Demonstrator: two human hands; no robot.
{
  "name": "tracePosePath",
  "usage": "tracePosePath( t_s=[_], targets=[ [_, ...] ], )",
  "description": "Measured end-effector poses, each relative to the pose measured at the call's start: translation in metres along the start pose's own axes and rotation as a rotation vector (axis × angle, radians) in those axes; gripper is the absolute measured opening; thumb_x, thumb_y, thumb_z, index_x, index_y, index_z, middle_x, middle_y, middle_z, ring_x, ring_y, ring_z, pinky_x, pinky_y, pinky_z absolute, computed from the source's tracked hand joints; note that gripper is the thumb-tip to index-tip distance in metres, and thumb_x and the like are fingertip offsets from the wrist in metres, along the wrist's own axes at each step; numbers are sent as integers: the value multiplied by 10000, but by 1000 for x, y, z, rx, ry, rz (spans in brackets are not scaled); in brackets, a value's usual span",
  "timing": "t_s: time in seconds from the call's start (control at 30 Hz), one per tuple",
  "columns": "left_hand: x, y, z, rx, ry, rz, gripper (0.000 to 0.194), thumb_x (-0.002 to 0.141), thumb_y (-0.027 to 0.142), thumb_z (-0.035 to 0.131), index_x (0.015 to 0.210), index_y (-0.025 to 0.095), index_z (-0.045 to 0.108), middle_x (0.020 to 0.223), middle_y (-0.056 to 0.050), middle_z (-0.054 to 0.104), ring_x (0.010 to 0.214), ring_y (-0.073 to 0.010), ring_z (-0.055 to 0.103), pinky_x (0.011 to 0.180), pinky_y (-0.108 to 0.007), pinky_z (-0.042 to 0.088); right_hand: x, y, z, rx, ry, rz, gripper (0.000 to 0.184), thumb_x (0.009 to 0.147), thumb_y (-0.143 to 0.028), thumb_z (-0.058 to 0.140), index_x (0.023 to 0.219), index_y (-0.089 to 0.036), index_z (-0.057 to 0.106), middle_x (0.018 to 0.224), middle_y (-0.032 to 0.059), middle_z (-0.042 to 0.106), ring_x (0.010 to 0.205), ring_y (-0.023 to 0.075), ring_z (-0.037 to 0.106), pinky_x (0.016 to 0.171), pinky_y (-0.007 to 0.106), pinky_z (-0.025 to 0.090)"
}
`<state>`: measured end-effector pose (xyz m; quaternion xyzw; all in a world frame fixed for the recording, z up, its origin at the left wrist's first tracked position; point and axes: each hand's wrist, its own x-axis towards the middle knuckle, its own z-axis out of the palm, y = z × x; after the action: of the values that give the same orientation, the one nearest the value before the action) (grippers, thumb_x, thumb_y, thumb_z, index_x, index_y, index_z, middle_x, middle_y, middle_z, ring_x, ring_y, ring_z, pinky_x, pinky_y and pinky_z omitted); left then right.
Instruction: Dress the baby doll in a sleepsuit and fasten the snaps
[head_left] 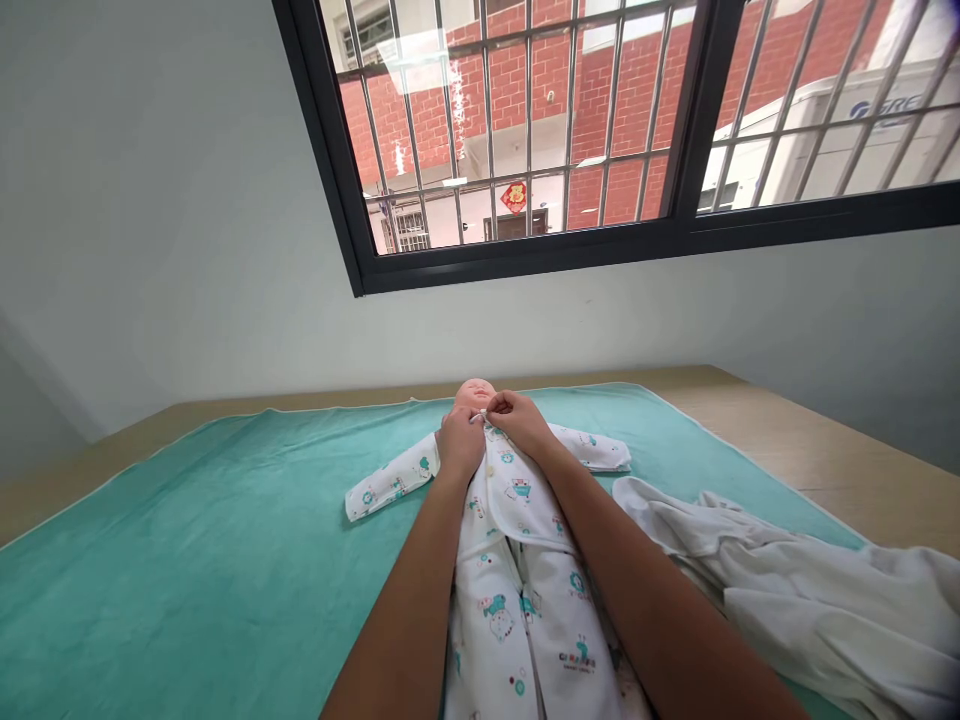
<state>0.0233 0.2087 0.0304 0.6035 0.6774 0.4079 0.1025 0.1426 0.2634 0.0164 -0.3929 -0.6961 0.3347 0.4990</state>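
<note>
A baby doll (475, 391) lies on its back, its head away from me and its sleeved arms spread to both sides. It wears a white printed baby jacket (521, 505) and matching printed trousers (491, 625). At the neck, the fingers of my left hand (460, 446) are closed on the jacket's collar edge. My right hand (521, 422) pinches the collar just beside it, thumb and fingertips together. A pale button (490, 470) shows on the jacket front below my hands. My fingers partly hide the collar, and my right forearm covers part of the jacket and trousers.
A green towel (225, 560) lies under the doll on a wooden table (750, 410). Crumpled white cloth (795, 590) rests at the right. Behind the table stand a pale wall (187, 250) and a barred window with a dark frame (525, 255).
</note>
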Motion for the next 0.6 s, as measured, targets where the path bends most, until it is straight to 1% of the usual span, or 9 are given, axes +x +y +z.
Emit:
tracePosePath(
  t_s=[0.1,0.2,0.27,0.33,0.4,0.53,0.6],
  targets=[
    [-4,7,-2,64,1,22,208,871,197,444,889,200,651,1052,-80,669,1041,-237,552,834,-347,391,0,1,0,-9,-7,16,110,629,-234,573,722,-185,607,720,-17,650,688,130,579,658,244,438],
    [-9,14,-3,196,3,97,265,881,157,385,962,200,634,1088,-108,651,1092,-262,534,818,-371,385,-1,3,-2,-15,4,62,145,630,-285,612,729,-180,595,715,-14,649,672,131,572,625,238,423],
    [-11,17,-3,265,-1,164,304,878,130,362,1004,209,627,1108,-108,644,1112,-261,528,805,-367,385,-2,4,-3,-19,13,99,168,628,-307,628,725,-177,586,709,-11,649,669,133,571,607,234,412],
    [-12,19,-2,275,1,192,310,873,124,359,1001,214,626,1103,-105,643,1109,-255,531,794,-356,387,-2,3,-4,-39,19,127,158,627,-299,625,715,-176,579,703,-12,646,662,130,565,600,232,403],
    [-11,19,-2,246,18,158,274,877,154,373,970,212,625,1082,-103,647,1086,-251,542,783,-344,391,-2,2,-4,-74,22,144,142,624,-280,620,714,-178,582,708,-17,647,660,127,561,603,232,397],
    [-8,17,-2,162,51,-12,154,850,237,455,877,207,603,1010,-93,656,1005,-247,569,766,-335,396,0,-2,-5,-146,37,171,142,613,-261,616,729,-180,603,739,-10,658,700,140,575,636,240,405],
    [-7,16,-2,145,52,-58,117,832,274,491,808,209,585,975,-82,655,968,-246,575,756,-334,396,1,-3,-5,-172,49,187,143,617,-260,605,736,-181,607,748,-2,661,712,149,579,642,244,407]
  ],
)
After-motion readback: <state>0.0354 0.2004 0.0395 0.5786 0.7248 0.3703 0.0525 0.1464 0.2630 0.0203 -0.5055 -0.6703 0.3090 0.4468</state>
